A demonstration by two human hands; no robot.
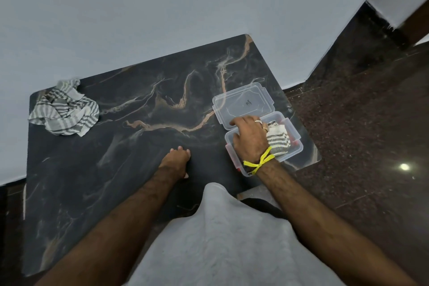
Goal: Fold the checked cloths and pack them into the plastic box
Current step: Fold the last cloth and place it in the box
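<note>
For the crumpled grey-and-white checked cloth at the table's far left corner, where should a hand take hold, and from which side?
Probably best to pinch the raised ridge atop the crumpled grey-and-white checked cloth with the fingers, coming straight down from above. It lies bunched in a loose heap on the dark marbled table with folds standing up and nothing crowding it; the flat trailing edges lie against the surface and offer less to grip.

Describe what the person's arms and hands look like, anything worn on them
Both forearms are bare, with no sleeves showing. The right hand has a yellow thread knotted around its wrist, loose ends sticking out, and a silver-coloured ring on one finger. The left hand wears nothing visible: no ring, band or watch.
</note>
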